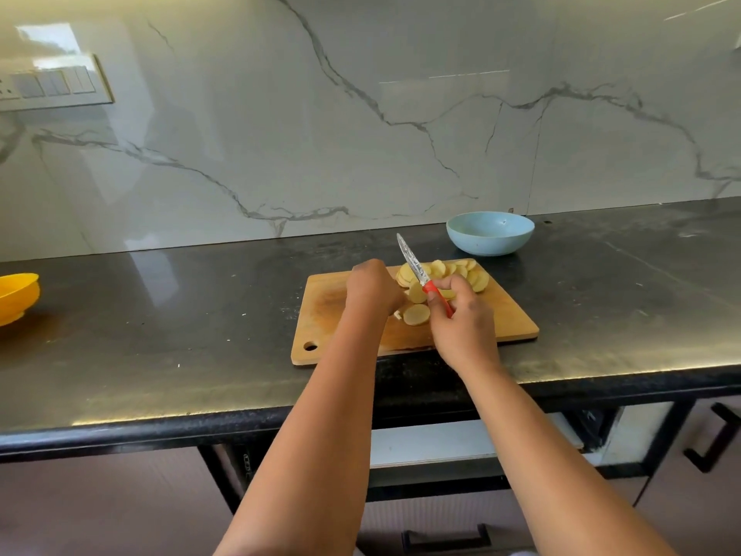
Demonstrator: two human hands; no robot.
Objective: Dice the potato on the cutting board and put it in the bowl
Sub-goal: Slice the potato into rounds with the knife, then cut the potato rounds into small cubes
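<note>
Right hand (457, 315) is wrapped around the red handle of the knife (417, 270), fingers curled tight on it, and the blade points up and away toward the wall, leaning a touch left, its long axis running from the hand at the near right to the tip at the far left. The blade hangs over the potato slices (445, 274), which lie fanned out in overlapping rounds on the far right part of the cutting board (324, 315); a couple of loose rounds sit nearer, between the two hands. Left hand (373, 286) is down on the board just left of the slices, knuckles up, fingers curled under and out of sight, so whether it pinches a piece I cannot tell. The board is wooden, lying with its long side across the counter, hanging hole at the near left corner. The blue bowl (490, 233) stands just beyond the board's far right corner, against the wall. All this sits on a dark, glossy stone counter (160, 335). A yellow bowl (18, 296) peeks in at the far left edge. Behind, a white marble-veined backsplash (361, 134) with a switch panel (52, 84) up left; dark cabinet fronts with black handles below.
</note>
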